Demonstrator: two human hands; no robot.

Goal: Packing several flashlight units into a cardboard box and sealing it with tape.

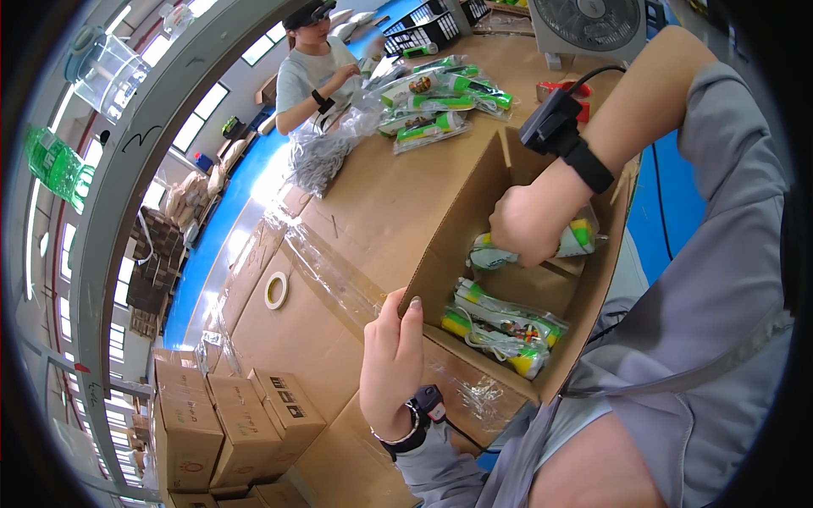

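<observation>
An open cardboard box [447, 222] sits tilted in view at the right of the table. My left hand [394, 360] grips the top edge of its near-left wall, thumb and fingers pinched on the cardboard. Inside the box, my right hand [529, 224] is closed around a clear-bagged green, white and yellow packet [580, 239]; its fingertips are hidden beneath the fist. Below it, several similar bagged packets [504, 326] lie side by side on the box floor. Dark straps with small devices are on both my wrists.
More green-and-white bagged packets [440, 97] are heaped at the table's far side, beside grey bags [318, 161]. A person [326, 72] works there. A tape roll [276, 290] lies on the cardboard-covered table. Closed cartons [241, 427] stand lower left; a fan [589, 24] stands far right.
</observation>
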